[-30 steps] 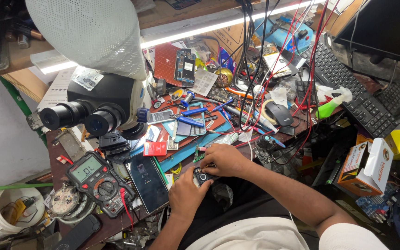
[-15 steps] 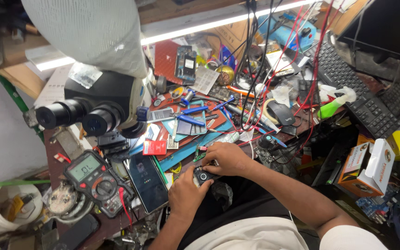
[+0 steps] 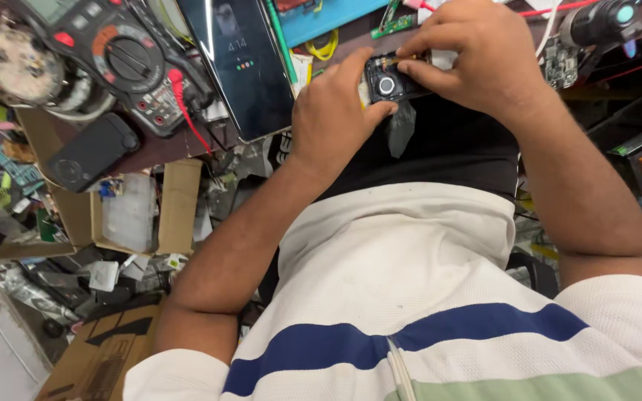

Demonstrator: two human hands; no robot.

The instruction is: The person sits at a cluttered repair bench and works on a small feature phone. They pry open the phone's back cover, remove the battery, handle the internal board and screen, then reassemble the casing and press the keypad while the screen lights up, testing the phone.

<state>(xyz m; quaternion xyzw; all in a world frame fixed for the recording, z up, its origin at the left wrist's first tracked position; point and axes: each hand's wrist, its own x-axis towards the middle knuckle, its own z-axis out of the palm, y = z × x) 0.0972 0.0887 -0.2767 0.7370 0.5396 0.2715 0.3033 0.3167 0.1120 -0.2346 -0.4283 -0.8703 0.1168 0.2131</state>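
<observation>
A small black device with a round lens (image 3: 388, 80) is held between both hands at the near edge of the cluttered worktop (image 3: 187, 145). The left hand (image 3: 332, 115) pinches its lower left side with thumb and fingers; the right hand (image 3: 469, 56) curls over its top right. A dark phone (image 3: 243, 63) and a multimeter (image 3: 124, 63) lie to the left.

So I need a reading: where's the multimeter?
In the head view, the multimeter lies top left, just left of the phone.
</observation>
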